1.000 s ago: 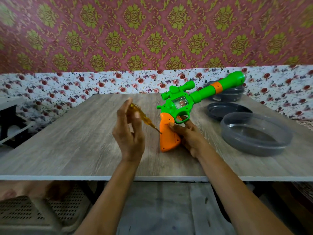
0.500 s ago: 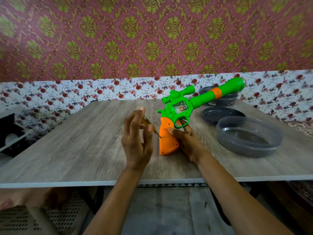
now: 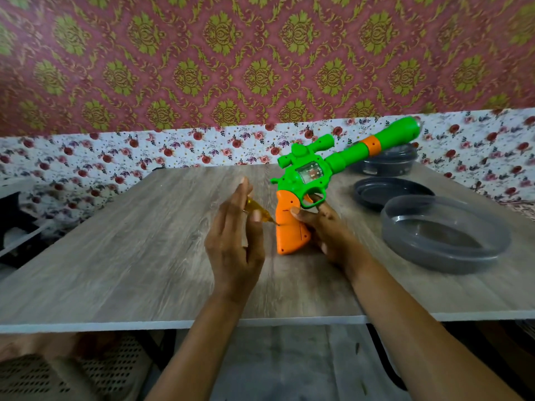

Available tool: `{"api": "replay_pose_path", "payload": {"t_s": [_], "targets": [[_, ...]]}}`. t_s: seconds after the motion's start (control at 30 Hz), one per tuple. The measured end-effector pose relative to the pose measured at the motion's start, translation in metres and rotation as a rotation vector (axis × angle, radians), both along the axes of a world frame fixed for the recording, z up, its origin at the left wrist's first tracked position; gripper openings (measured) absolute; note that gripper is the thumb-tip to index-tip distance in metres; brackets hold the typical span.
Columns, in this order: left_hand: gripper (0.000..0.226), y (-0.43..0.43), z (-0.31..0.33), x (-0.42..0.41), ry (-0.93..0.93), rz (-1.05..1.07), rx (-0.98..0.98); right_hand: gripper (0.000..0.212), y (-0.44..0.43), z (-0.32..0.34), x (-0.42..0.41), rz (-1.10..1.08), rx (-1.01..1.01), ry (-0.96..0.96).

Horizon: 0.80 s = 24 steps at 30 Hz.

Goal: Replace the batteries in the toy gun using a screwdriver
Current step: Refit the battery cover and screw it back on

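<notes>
A green toy gun (image 3: 312,172) with an orange grip (image 3: 289,227) stands on its grip's butt on the wooden table (image 3: 130,256), barrel pointing up and to the right. My right hand (image 3: 327,230) holds the grip from the right, a finger by the trigger guard. My left hand (image 3: 234,244) holds a screwdriver with an amber see-through handle (image 3: 256,209) between its fingers. The tip touches the left side of the orange grip. Most of the handle is hidden behind my fingers.
A large shallow grey plastic container (image 3: 445,235) sits on the table to the right. Behind it lie a dark lid (image 3: 388,192) and another dark round container (image 3: 388,163). The table's near edge runs just below my wrists. A flowered wall stands behind the table.
My left hand has turned the screwdriver, fingers rolling along the handle, which is now more hidden. The tip stays at the orange grip. The head camera has tilted a little.
</notes>
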<state>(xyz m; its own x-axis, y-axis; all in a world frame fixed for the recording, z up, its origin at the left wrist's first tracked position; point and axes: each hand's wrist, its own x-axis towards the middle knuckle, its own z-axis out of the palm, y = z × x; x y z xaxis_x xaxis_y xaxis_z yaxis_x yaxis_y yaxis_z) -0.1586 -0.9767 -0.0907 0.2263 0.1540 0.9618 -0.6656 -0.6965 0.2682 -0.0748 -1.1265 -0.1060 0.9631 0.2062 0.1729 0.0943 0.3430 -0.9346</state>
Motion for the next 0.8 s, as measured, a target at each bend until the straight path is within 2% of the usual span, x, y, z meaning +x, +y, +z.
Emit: {"api": "replay_pose_path", "payload": {"t_s": [0.17,0.3,0.43,0.63,0.8], "targets": [[0.025,0.0016,-0.002,0.0017,-0.093,0.036,-0.006,0.049,-0.0031,-0.0026,0.0071,0.002,0.007,0.001],[0.032,-0.0015,0.0008,-0.0017,-0.035,0.017,-0.088,0.051,-0.0038,-0.0044,0.0089,0.001,-0.02,0.01],[0.031,-0.0009,-0.0006,-0.0028,-0.034,0.032,-0.039,0.047,-0.0045,-0.0038,0.0077,-0.004,-0.005,0.025],[0.015,0.0004,0.0002,-0.0019,-0.12,0.06,-0.054,0.048,-0.0046,-0.0043,0.0065,0.011,0.006,0.017],[0.031,-0.0021,0.0003,-0.0032,-0.078,0.058,-0.061,0.051,-0.0043,-0.0046,0.0061,0.009,-0.011,0.0]]}}
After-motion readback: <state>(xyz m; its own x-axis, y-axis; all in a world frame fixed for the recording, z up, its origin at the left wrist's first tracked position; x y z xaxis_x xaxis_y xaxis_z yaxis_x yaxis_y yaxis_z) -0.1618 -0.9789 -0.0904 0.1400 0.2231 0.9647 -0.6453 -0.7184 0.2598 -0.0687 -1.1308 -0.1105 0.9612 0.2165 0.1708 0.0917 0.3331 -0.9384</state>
